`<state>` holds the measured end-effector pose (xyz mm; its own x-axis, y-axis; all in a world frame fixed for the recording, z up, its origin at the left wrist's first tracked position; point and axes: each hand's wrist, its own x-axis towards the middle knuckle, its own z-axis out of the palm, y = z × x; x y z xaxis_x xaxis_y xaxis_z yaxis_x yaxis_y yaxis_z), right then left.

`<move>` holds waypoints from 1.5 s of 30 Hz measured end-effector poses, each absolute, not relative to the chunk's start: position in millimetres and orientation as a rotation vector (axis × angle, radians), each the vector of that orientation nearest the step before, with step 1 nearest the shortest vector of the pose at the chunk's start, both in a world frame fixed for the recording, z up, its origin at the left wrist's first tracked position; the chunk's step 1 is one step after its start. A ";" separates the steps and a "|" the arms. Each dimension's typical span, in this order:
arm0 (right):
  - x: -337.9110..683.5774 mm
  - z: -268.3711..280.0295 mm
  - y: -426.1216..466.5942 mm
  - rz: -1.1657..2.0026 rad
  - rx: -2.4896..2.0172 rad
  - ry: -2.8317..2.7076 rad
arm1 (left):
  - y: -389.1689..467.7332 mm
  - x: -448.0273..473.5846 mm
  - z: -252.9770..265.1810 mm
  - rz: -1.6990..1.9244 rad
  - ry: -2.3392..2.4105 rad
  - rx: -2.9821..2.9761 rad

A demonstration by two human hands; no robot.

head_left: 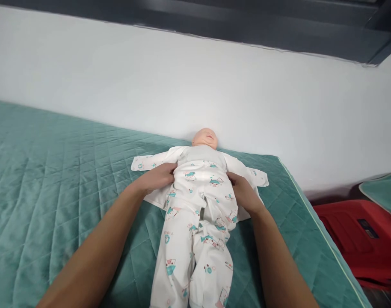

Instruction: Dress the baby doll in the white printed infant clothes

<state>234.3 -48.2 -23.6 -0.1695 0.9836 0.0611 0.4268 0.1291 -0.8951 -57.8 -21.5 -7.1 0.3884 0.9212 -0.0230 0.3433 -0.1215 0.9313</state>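
A baby doll (204, 137) lies on its back, its head close to the wall. White printed baby pants (198, 188) cover it from high on the torso down to the bottom of the view. Beneath the doll a white long-sleeved baby top (247, 171) is spread with both sleeves stretched outward. At the left edge of the pants' waist, my left hand (157, 177) is closed on the fabric, its fingertips partly hidden. My right hand (243, 192) grips the opposite side of the waist, with its fingers also partly tucked out of sight.
A green quilted cover (70, 192) lies under the doll, its piped edge running down the right. Behind stands a white wall (150, 77) with a dark ledge (214, 25) above. Beyond the right edge sits a red plastic object (356, 239), lower down.
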 end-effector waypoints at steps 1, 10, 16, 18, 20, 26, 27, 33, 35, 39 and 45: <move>234.2 -25.2 -48.4 1.069 -1.333 -1.647 | -22.1 -57.5 -6.7 0.739 1.093 1.639; 230.3 -36.3 -46.6 1.335 -1.115 -1.371 | -20.0 -55.6 -16.1 0.752 0.964 1.312; 228.0 -34.5 -45.0 1.203 -1.149 -1.493 | -21.6 -52.8 -14.0 0.709 0.999 1.303; 228.1 -34.6 -44.3 1.155 -1.181 -1.533 | -21.7 -51.9 -13.4 0.721 1.017 1.333; 228.7 -35.6 -43.1 1.112 -1.215 -1.562 | -20.8 -51.2 -14.6 0.744 0.993 1.385; 235.0 -43.7 -37.3 1.009 -1.388 -1.577 | -17.0 -51.9 -21.6 0.839 0.870 1.530; 235.9 -44.5 -36.7 0.999 -1.402 -1.578 | -16.6 -53.0 -22.2 0.838 0.849 1.537; 232.8 -39.8 -40.8 1.019 -1.307 -1.538 | -13.6 -60.9 -23.9 0.770 0.800 1.573; 229.8 -37.1 -43.5 1.046 -1.285 -1.524 | -12.6 -60.8 -25.0 0.762 0.822 1.595; 225.2 -33.7 -46.5 1.107 -1.263 -1.514 | -12.3 -57.8 -25.5 0.760 0.855 1.664; 225.6 -32.9 -45.3 1.145 -1.159 -1.551 | -18.8 -49.9 -17.7 0.830 0.971 1.816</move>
